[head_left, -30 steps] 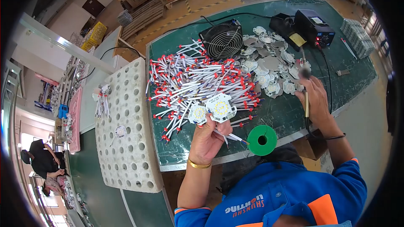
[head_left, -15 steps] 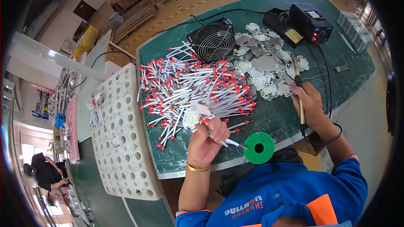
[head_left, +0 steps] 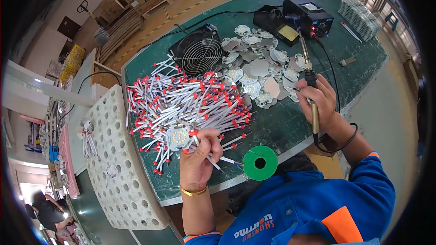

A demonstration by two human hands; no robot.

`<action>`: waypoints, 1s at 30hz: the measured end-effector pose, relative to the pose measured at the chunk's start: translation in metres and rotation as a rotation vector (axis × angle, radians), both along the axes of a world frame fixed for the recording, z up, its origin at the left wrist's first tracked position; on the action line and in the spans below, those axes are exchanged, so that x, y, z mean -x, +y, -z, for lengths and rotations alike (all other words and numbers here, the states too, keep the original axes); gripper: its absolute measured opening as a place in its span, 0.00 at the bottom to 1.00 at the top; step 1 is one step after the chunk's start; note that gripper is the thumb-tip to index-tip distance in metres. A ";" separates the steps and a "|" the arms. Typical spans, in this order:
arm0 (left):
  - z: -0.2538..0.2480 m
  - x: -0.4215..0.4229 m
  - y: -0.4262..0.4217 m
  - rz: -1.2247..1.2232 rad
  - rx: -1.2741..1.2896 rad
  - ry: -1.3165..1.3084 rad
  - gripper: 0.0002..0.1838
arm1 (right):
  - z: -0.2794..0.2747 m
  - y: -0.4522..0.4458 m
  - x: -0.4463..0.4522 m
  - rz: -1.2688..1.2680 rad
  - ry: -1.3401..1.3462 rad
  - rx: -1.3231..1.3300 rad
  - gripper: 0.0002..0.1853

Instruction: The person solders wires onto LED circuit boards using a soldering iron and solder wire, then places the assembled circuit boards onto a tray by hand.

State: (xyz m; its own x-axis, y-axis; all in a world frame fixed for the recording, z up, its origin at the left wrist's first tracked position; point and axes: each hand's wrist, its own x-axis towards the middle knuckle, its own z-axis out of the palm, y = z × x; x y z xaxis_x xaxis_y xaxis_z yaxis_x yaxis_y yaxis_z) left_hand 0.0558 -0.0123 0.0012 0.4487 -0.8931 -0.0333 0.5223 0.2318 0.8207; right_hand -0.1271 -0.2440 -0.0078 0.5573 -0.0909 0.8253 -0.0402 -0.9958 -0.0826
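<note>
My left hand (head_left: 200, 154) pinches white wires with red connectors; a white LED board (head_left: 177, 138) is attached at their upper end, over the edge of a wire pile (head_left: 181, 104). My right hand (head_left: 318, 102) is closed around a soldering iron (head_left: 314, 117), its tip pointing up and away toward the iron holder. A heap of round boards (head_left: 260, 67) lies just left of my right hand. The green solder spool (head_left: 260, 163) rests at the near table edge, right of my left hand.
Behind the wires stands a black fan (head_left: 198, 50). The iron holder (head_left: 277, 25) and soldering station (head_left: 308, 16) are at the back. A white foam tray (head_left: 113, 168) with holes is on the left. Another person (head_left: 47, 211) is at the lower left.
The camera view has shifted, moving the table leftward in view. My left hand has turned, tilting the boards it holds. My right hand still holds the iron, now angled upward more visibly.
</note>
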 end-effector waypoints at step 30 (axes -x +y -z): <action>-0.027 0.030 -0.032 -0.267 -0.233 -0.064 0.09 | -0.022 0.069 -0.043 -0.359 -0.040 -0.562 0.21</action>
